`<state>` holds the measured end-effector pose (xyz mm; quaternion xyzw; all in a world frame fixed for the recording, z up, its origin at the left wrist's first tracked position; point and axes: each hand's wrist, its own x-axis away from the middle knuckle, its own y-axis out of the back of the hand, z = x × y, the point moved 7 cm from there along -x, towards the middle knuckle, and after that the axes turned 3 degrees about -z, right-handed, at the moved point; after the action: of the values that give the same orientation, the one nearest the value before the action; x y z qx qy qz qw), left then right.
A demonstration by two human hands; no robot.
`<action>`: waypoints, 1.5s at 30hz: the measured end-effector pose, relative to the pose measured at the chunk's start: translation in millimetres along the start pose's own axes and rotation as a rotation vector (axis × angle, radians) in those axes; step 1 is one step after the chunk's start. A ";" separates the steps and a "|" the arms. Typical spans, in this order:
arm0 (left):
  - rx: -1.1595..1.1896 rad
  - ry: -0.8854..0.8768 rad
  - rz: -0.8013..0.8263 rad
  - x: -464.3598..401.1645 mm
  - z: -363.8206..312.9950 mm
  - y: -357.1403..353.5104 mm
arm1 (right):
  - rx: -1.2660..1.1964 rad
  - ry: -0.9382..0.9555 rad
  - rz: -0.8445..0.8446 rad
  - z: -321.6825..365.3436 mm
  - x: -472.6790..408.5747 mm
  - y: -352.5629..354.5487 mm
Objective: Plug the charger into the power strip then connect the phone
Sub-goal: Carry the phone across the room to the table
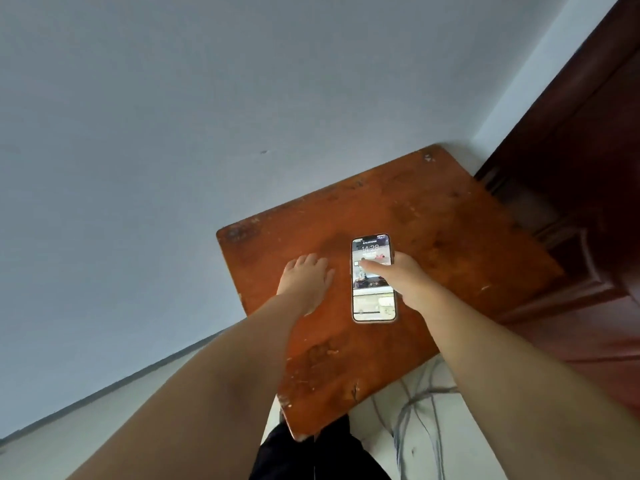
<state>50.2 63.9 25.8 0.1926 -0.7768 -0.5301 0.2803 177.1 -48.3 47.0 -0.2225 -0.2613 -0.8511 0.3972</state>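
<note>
A phone (373,299) lies face up on the worn orange-brown wooden table (433,230), its screen lit and showing a lock screen. My right hand (401,275) grips the phone's right edge, with the thumb lying across the screen. To the left of the phone, my left hand (306,277) rests flat on the table, palm down, fingers spread, holding nothing. No charger and no power strip appear in this view.
A pale wall fills the upper left. A dark red-brown wooden door (575,209) stands at the right, close to the table. Grey cables (422,410) trail on the pale floor under the table's near right edge. Dark trousers (322,455) show at the bottom.
</note>
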 end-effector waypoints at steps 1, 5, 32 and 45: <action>0.023 0.070 -0.038 4.2 11.1 14.0 | -0.021 0.007 0.048 12.1 0.4 -5.2; 0.073 0.302 -0.226 47.8 72.2 72.3 | -0.040 0.053 0.272 65.3 7.3 -52.5; -0.118 1.520 -0.626 881.6 341.1 78.0 | 0.479 0.292 1.371 -44.2 572.0 -667.7; -0.086 1.883 -0.618 1110.2 449.6 60.5 | 0.713 0.349 1.661 -112.1 770.8 -903.0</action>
<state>-1090.8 -254.5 212.5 0.7189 -0.1328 -0.2385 0.6393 -1008.9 -54.7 171.2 -0.0715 -0.2008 -0.1833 0.9597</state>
